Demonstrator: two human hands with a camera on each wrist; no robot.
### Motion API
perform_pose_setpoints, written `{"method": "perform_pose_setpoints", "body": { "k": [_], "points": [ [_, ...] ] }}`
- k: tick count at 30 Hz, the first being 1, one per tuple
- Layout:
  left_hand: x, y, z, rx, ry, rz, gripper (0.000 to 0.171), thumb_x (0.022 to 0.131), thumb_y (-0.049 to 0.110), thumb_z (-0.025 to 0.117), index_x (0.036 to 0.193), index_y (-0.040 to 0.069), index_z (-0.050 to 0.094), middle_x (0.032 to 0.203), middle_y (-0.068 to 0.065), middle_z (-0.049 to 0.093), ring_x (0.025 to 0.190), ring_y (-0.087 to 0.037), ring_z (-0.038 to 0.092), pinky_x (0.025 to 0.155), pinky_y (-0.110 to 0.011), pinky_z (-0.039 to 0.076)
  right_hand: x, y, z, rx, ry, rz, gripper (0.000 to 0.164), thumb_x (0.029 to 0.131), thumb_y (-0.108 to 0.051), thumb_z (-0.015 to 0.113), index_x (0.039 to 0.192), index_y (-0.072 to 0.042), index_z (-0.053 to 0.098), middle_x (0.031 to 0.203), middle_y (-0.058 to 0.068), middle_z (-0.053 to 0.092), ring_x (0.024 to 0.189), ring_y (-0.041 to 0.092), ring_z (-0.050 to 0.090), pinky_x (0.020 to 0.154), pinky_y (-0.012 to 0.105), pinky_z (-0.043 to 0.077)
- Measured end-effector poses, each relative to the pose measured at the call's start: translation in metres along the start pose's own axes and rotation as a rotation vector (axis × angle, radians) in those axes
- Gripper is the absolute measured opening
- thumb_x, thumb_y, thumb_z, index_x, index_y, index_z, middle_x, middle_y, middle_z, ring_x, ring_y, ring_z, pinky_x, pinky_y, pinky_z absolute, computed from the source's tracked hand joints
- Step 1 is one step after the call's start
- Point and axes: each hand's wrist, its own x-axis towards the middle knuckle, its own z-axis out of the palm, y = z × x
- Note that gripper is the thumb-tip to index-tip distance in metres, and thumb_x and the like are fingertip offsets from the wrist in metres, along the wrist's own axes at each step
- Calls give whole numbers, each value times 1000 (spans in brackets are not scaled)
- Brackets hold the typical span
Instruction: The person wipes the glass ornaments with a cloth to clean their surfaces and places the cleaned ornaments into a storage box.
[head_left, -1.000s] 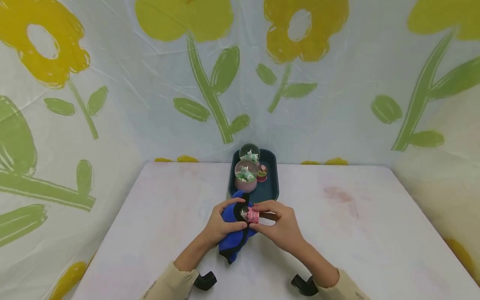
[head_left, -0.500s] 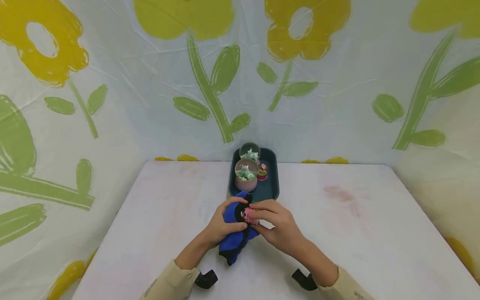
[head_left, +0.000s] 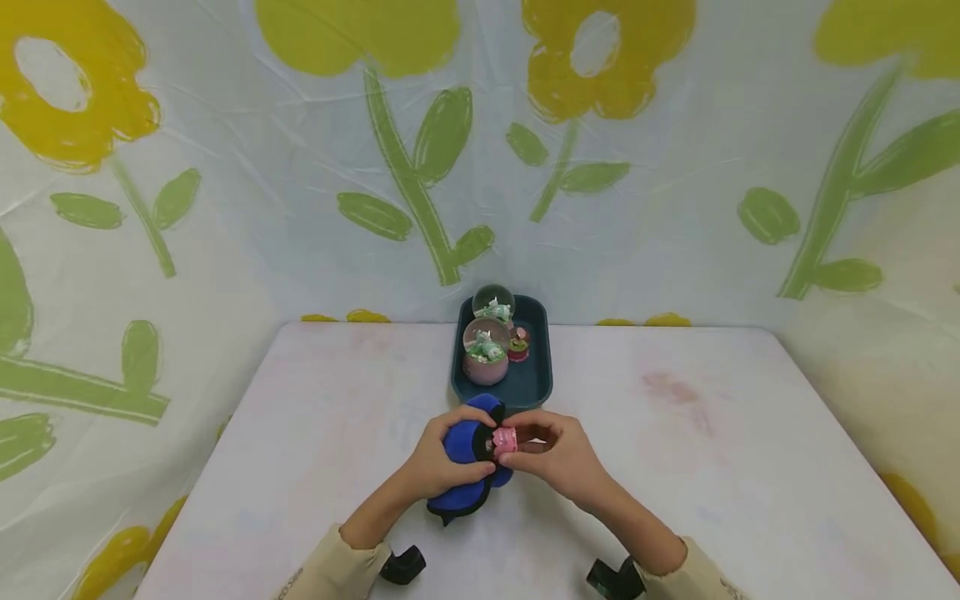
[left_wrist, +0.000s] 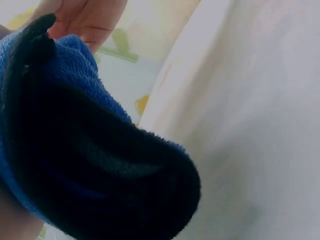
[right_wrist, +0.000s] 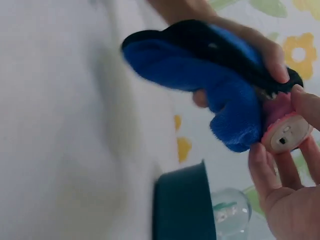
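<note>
My left hand grips a blue cloth with black edging, bunched round the top of a small snow globe with a pink base. The fingers and thumb of my right hand pinch that base from the right. In the right wrist view, the base's pale round underside faces the camera and shows a small dark square. The dome is mostly hidden in the cloth. Loose folds of the cloth hang below the left hand and fill much of the left wrist view.
Just beyond the hands, a dark teal tray stands on the white table. It holds two larger snow globes and a small pink and green figurine. A flower-printed curtain rises behind the table.
My right fingers reached over the front of the pink base half a second ago; now they pinch its right side. The cloth's hanging end has folded up and shifted left.
</note>
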Motion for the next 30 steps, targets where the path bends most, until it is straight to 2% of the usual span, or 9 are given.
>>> {"method": "perform_pose_setpoints", "body": {
  "k": [3,7,10,13,18,21,23,28,30],
  "points": [
    [2,0,1,8,33,-26,44,76,12,78,117,13,60,121,-7,59,110,-31,54,85,-43,49,-1,1,2,-152,10,-240,37,74,-2,83,109,-4,69,106,11,65,97,27,64,82,32,53],
    [6,-1,4,-67,70,-77,45,78,15,78,119,13,59,121,-8,58,108,-31,55,85,-45,49,2,6,3,-486,76,-771,26,81,-5,78,106,-4,70,108,12,64,99,27,61,89,28,49],
    [5,1,5,-146,76,-91,46,80,20,76,120,12,57,119,-12,57,106,-34,55,84,-47,50,5,7,3,-589,99,-965,19,90,-13,70,106,-4,69,109,14,63,99,29,60,91,30,48],
    [4,1,5,-155,68,-74,45,80,21,76,120,12,56,119,-13,57,105,-34,55,83,-48,50,5,7,4,-481,71,-860,25,84,-8,76,107,-3,70,108,14,65,98,29,62,86,31,51],
    [1,0,2,-54,54,-9,47,79,22,77,121,15,57,122,-11,57,106,-33,55,85,-47,49,-2,4,8,-102,66,-350,37,75,6,80,109,-2,68,106,12,65,94,25,65,78,34,54],
    [-2,-2,1,-56,58,-14,48,79,20,77,122,14,57,123,-11,56,108,-34,55,85,-47,49,-6,2,11,-41,88,-207,36,77,4,79,110,-3,68,108,10,64,96,24,64,80,36,54],
    [-1,-4,0,-94,72,-31,48,79,18,76,123,13,56,122,-12,56,108,-34,54,85,-48,48,-5,2,11,-128,90,-275,36,76,2,80,109,-5,69,109,8,64,100,23,63,82,33,53],
    [1,-6,0,-129,88,-50,47,80,15,75,123,12,55,122,-12,56,109,-33,53,86,-48,47,2,-1,14,-586,99,-783,36,74,5,81,108,-4,71,112,10,66,104,26,61,88,31,51],
    [1,-6,-1,-122,98,-37,47,80,14,75,122,12,55,121,-12,56,109,-33,53,87,-48,47,6,-3,15,-649,84,-882,35,76,3,80,109,-3,71,112,11,66,104,28,61,89,34,50]
  ]
}}
